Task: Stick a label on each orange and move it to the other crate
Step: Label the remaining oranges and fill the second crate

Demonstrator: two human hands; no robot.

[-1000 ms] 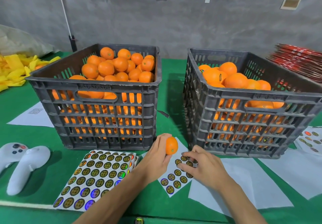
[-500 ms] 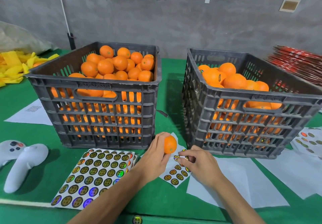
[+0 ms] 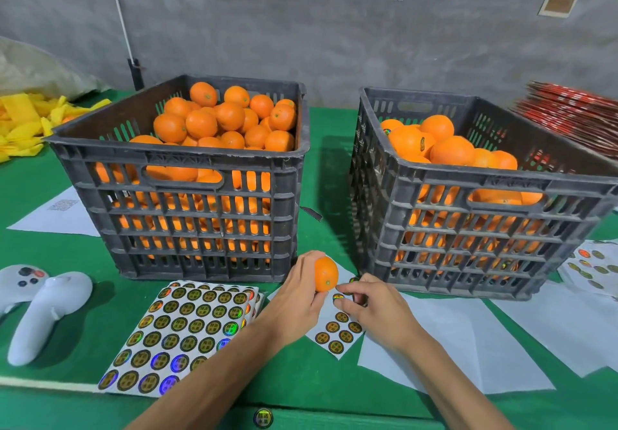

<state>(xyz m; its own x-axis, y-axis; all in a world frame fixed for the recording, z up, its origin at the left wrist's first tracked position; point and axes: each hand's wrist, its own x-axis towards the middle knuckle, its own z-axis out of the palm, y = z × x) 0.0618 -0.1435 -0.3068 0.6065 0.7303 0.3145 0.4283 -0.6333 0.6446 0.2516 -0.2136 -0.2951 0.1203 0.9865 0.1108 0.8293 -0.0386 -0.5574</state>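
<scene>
My left hand point(image 3: 297, 299) grips a small orange point(image 3: 326, 274) just above the table, between the two crates. My right hand point(image 3: 371, 305) pinches a round holographic label point(image 3: 338, 297) right beside the orange's lower edge. Under my hands lies a partly used label sheet point(image 3: 337, 336). The left grey crate point(image 3: 187, 215) is heaped with unlabelled oranges point(image 3: 217, 118). The right grey crate point(image 3: 468, 228) holds oranges, some showing labels point(image 3: 422, 143).
A full label sheet point(image 3: 180, 332) lies at front left, next to two white controllers point(image 3: 36, 305). Bare white backing sheets point(image 3: 468, 336) cover the green table on the right. Yellow wrappers point(image 3: 23, 118) lie far left, red packaging point(image 3: 575, 111) far right.
My right hand lifted a label off the small sheet and brought it up to the orange. The left hand kept hold of the orange, hardly moving.
</scene>
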